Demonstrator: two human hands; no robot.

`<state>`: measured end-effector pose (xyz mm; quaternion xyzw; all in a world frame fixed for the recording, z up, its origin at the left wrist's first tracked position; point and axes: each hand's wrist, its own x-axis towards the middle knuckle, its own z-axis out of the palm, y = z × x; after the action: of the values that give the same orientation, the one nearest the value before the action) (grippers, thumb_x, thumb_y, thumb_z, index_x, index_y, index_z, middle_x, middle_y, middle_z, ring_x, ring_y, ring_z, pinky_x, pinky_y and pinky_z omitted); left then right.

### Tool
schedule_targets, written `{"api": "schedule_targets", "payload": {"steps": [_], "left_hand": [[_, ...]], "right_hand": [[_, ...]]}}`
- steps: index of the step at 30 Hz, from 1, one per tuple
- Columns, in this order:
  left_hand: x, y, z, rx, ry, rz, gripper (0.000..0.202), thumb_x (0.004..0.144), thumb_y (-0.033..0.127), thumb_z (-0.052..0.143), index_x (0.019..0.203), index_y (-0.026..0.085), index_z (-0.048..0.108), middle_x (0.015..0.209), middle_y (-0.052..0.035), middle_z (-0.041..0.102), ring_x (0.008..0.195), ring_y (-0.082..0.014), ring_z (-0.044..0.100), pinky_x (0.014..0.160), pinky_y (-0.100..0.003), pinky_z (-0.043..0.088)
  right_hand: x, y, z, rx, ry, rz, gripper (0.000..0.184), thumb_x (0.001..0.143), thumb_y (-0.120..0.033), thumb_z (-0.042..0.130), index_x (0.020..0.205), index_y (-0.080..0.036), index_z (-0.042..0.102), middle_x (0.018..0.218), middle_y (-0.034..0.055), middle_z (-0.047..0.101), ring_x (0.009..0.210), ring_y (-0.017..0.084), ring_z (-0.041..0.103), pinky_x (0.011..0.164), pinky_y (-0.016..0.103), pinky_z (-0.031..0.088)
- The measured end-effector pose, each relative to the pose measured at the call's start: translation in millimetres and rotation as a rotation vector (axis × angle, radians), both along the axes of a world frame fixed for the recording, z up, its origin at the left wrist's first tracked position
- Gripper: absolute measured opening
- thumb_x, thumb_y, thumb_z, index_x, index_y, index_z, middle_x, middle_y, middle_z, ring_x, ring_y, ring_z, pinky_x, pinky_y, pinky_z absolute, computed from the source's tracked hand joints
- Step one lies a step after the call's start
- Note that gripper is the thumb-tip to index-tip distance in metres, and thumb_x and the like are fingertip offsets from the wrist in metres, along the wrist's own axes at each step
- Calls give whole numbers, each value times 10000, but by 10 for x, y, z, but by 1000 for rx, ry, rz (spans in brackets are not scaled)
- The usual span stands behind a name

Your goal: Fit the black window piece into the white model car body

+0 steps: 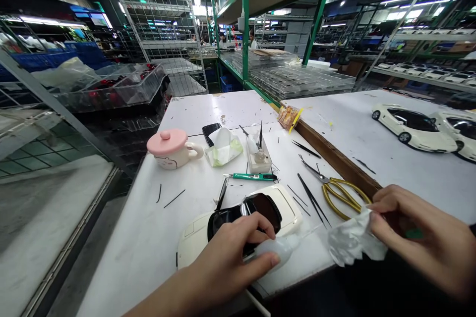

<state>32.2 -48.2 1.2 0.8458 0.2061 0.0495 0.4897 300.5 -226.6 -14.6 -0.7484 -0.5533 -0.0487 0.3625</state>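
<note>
In my left hand (238, 252) is a small translucent squeeze bottle (283, 248) with a thin needle tip, which points right. The fingers and thumb close round the bottle, over the near side of a cream model car (193, 238). That car rests on the white table with one door (222, 193) swung up, and my left hand hides part of it. My right hand (420, 233) pinches a crumpled white tissue (353, 240) at the table's front edge. A little of something green shows inside the curled fingers of this hand.
Beyond the car lie a green pen-like tool (253, 177), black tweezers (312, 198) and gold-handled scissors (344, 193). A pink-lidded mug (171, 151), tissue pack (223, 151), phone (211, 133) and small clear box (259, 162) stand farther back. More model cars (412, 129) sit right of a brown ledge (334, 158).
</note>
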Motion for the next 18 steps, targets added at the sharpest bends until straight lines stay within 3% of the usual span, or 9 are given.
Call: {"api": "schedule_targets", "payload": {"steps": [3, 5, 8, 10, 12, 15, 18], "left_hand": [[-1, 7, -15, -3, 4, -3, 124, 888, 303, 635, 957, 226, 565, 822, 37, 678, 823, -154, 596, 801, -246, 408], [-4, 13, -23, 4, 7, -4, 119, 888, 310, 632, 945, 226, 570, 822, 32, 674, 846, -163, 602, 815, -254, 412], [-5, 18, -33, 8, -1, -4, 112, 888, 307, 629, 936, 226, 569, 830, 29, 678, 843, -165, 604, 809, -256, 411], [0, 16, -40, 3, -18, -5, 114, 894, 307, 620, 937, 223, 558, 820, 30, 679, 851, -167, 606, 815, -259, 410], [5, 11, -48, -18, -40, 1, 115, 907, 305, 602, 947, 217, 539, 835, 26, 684, 857, -165, 608, 812, -260, 410], [5, 9, -63, -52, -81, 20, 127, 917, 302, 591, 972, 209, 524, 891, 15, 687, 856, -157, 607, 798, -258, 410], [-6, 20, -87, -76, -111, 46, 144, 913, 306, 602, 973, 200, 526, 863, 10, 674, 837, -156, 599, 793, -263, 407]], "right_hand": [[2, -41, -10, -45, -31, 116, 100, 878, -322, 600, 817, -249, 568, 790, 38, 600, 617, 176, 567, 469, 265, 462], [25, -29, -1, -58, -12, 92, 97, 891, -335, 588, 848, -249, 580, 777, 37, 610, 621, 177, 580, 495, 266, 477], [118, 92, 93, -20, -7, -112, 132, 884, -395, 572, 862, -266, 589, 736, 20, 632, 607, 186, 598, 547, 290, 478], [221, 269, 194, 42, -38, -306, 154, 869, -414, 570, 868, -260, 578, 767, 30, 659, 682, 211, 636, 637, 315, 481], [346, 517, 262, 64, -69, -397, 147, 879, -382, 556, 901, -237, 559, 848, 60, 674, 786, 230, 649, 728, 338, 474], [521, 901, 217, -46, -95, -331, 147, 894, -305, 549, 972, -184, 579, 871, 73, 663, 806, 215, 630, 787, 372, 476], [591, 1077, 52, -198, -100, -170, 205, 881, -259, 598, 1058, -158, 616, 997, 67, 662, 938, 219, 625, 856, 419, 487]]}}
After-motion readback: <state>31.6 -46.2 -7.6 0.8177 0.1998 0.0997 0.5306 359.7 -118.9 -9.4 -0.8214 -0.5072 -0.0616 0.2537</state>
